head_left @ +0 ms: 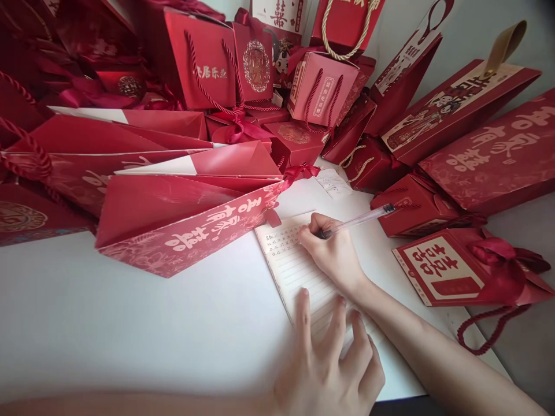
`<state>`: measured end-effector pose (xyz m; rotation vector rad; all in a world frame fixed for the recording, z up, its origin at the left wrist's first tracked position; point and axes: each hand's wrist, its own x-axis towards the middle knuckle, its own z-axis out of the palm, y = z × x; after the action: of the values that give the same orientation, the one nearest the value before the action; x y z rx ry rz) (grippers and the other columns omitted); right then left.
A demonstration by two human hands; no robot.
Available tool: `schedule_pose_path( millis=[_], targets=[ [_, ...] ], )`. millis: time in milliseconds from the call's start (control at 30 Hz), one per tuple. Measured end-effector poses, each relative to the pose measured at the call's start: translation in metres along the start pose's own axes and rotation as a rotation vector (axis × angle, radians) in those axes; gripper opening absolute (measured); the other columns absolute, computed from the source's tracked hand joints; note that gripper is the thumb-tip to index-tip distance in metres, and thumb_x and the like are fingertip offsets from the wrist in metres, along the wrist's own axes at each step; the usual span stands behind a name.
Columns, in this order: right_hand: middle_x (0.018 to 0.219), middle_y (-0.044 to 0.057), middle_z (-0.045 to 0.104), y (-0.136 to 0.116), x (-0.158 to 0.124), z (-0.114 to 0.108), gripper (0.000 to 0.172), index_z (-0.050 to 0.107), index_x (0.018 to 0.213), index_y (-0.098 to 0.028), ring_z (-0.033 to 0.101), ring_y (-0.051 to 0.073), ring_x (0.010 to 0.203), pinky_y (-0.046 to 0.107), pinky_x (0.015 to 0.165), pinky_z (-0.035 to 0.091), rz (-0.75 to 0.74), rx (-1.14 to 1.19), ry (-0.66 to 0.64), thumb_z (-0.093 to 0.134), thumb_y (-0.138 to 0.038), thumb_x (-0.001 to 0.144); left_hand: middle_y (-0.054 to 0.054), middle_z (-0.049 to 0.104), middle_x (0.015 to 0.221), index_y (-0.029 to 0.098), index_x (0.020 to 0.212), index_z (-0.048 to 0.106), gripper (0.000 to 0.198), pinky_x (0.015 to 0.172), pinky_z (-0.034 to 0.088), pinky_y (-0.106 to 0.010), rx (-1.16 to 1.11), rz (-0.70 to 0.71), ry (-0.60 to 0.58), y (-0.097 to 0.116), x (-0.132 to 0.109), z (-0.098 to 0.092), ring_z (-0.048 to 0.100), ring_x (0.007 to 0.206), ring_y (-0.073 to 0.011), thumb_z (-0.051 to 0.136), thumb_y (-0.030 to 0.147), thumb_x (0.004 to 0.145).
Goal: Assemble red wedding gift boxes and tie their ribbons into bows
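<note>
A lined notebook (288, 275) lies at an angle on the white table, with rows of small handwriting near its top. My right hand (333, 248) rests on the upper part of the page, fingers pinched round a clear pen (359, 219) with a dark end; the tip is hidden behind the fingers. Lower on the same page, my left hand (333, 358) lies with its fingers spread, fingertips on or just above the paper. Left of the notebook, a large red paper gift bag (191, 225) with white characters lies on its side.
The white table (130, 323) carries many red gift boxes and bags at the back. A pink box (323, 86) with rope handles sits among them. On the right are a ribboned red box (451, 271) and a tall red bag (498, 150). A paper slip (333, 184) lies beyond the notebook.
</note>
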<state>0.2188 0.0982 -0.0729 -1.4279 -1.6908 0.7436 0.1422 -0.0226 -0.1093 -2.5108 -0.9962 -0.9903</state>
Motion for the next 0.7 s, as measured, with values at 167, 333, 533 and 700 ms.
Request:
schedule_pose_path(
  millis=[167, 333, 533, 700],
  targets=[
    [0.049, -0.008, 0.025, 0.001, 0.000, 0.001, 0.028, 0.026, 0.052, -0.021, 0.024, 0.007, 0.047, 0.022, 0.044, 0.021, -0.028, -0.002, -0.005, 0.050, -0.014, 0.067, -0.006, 0.069, 0.101, 0.018, 0.093, 0.067, 0.019, 0.108, 0.010, -0.070, -0.004, -0.015, 0.020, 0.002, -0.001, 0.002, 0.059, 0.104, -0.0317, 0.049, 0.017, 0.086],
    [0.045, -0.009, 0.030, 0.004, 0.007, -0.005, 0.032, 0.029, 0.055, -0.022, 0.025, 0.006, 0.041, 0.020, 0.039, 0.021, 0.134, 0.322, 0.069, 0.054, -0.026, 0.074, -0.005, 0.069, 0.099, 0.018, 0.089, 0.067, 0.016, 0.108, 0.010, -0.070, 0.010, -0.030, 0.066, 0.002, -0.001, 0.006, 0.059, 0.103, -0.0317, 0.052, 0.018, 0.084],
    [0.060, -0.005, 0.052, 0.023, 0.026, -0.019, 0.030, 0.047, 0.075, -0.022, 0.043, 0.009, 0.040, 0.023, 0.040, 0.036, 0.005, 0.233, 0.122, 0.063, -0.048, 0.075, -0.001, 0.068, 0.087, 0.021, 0.081, 0.063, 0.004, 0.109, 0.011, -0.072, 0.140, 0.049, 0.228, -0.001, -0.008, 0.023, 0.060, 0.097, -0.0282, 0.063, 0.022, 0.077],
    [0.084, 0.006, 0.065, 0.037, 0.036, -0.024, 0.019, 0.056, 0.082, -0.020, 0.061, 0.018, 0.065, 0.031, 0.063, 0.051, -0.265, -0.085, 0.124, 0.054, -0.039, 0.077, -0.004, 0.068, 0.082, 0.022, 0.073, 0.064, 0.011, 0.109, 0.022, -0.070, 0.296, -0.098, 0.427, 0.004, -0.016, 0.075, 0.059, 0.108, -0.0343, 0.067, 0.032, 0.072]
  ],
)
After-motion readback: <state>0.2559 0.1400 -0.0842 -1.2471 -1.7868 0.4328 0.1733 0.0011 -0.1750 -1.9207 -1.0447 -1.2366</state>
